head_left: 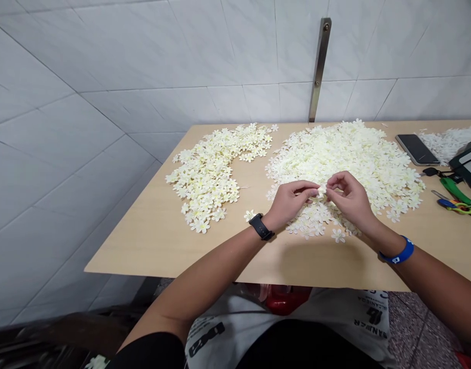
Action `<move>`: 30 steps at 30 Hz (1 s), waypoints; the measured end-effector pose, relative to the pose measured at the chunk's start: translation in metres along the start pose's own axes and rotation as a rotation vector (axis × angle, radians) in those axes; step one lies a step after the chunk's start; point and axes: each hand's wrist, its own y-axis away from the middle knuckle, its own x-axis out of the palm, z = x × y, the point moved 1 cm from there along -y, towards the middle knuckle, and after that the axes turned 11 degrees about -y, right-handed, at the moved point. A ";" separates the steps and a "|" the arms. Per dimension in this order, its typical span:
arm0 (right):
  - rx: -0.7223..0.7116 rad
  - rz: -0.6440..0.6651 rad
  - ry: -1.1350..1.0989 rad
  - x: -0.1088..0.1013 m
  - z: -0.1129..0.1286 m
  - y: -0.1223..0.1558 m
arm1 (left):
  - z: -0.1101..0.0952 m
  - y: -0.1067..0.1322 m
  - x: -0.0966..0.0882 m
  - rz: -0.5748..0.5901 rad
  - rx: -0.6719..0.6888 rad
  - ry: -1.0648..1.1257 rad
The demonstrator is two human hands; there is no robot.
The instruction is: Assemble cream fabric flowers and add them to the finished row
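Between my two hands, over the front of the large pile of artificial flowers point(335, 154), is a small white artificial flower point(322, 191). My left hand point(292, 201) pinches it from the left between thumb and forefinger. From the right, my right hand point(348, 197) has its thumb and fingertips drawn together at the flower's edge; fine detail there is too small to make out. A second heap of pale yellow flowers point(210, 179) lies to the left. One loose flower point(249, 215) rests near my left wrist, and another flower point(338, 236) lies below my right hand.
A phone point(417, 149) lies right of the large pile, beside a heap of thin white pieces point(450, 141). Snips with green and blue handles point(460, 192) and a dark box point(469, 161) sit at the right. A tiled wall point(220, 51) bounds the table point(143, 241) behind.
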 end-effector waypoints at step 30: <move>0.055 -0.051 -0.076 0.010 0.004 0.004 | -0.007 0.005 -0.005 -0.198 0.366 -0.518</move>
